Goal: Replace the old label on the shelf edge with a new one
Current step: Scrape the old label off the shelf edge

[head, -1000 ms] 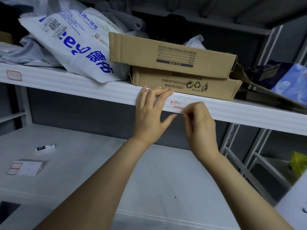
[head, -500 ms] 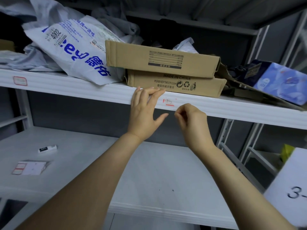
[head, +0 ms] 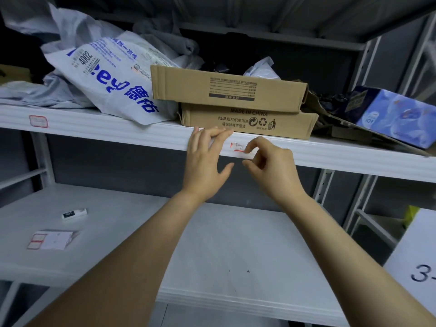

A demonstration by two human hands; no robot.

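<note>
On the lower shelf (head: pixel 212 251), near its left edge, lies a sheet of red-bordered labels (head: pixel 50 240), with a small white item (head: pixel 74 213) just behind it (its black tag is too small to read). At the right, a white card (head: pixel 420 267) shows a handwritten "3-".

Both hands are at the front edge of the upper shelf (head: pixel 118 132). The left hand (head: pixel 205 166) lies flat against it, fingers straight, holding nothing. Just to its right, about midway along that edge, is the old label (head: pixel 236 147), of which only a red corner, a red underline and a faint pen stroke show. The right hand (head: pixel 273 168) is curled, with the forefinger tip at the label's right end and the thumb a narrow gap below. I see nothing held in that grip.

Removal looks to be in hand but not finished. Next, the right grip must catch a lifted edge and peel it off cleanly (thin scraps may tear) while the left steadies. Then a new one from the sheet goes on.

Far left on the same edge is another label (head: pixel 38 121), unreadable. On top, the lower cardboard box (head: pixel 247 125) reads "MADE IN CHINA" and "PLEASE KEEP THE CITY CLEAN". The upper box (head: pixel 226 88) bears an upside-down printed form. A courier bag (head: pixel 106 81) shows "4002" and large blue Chinese characters.
</note>
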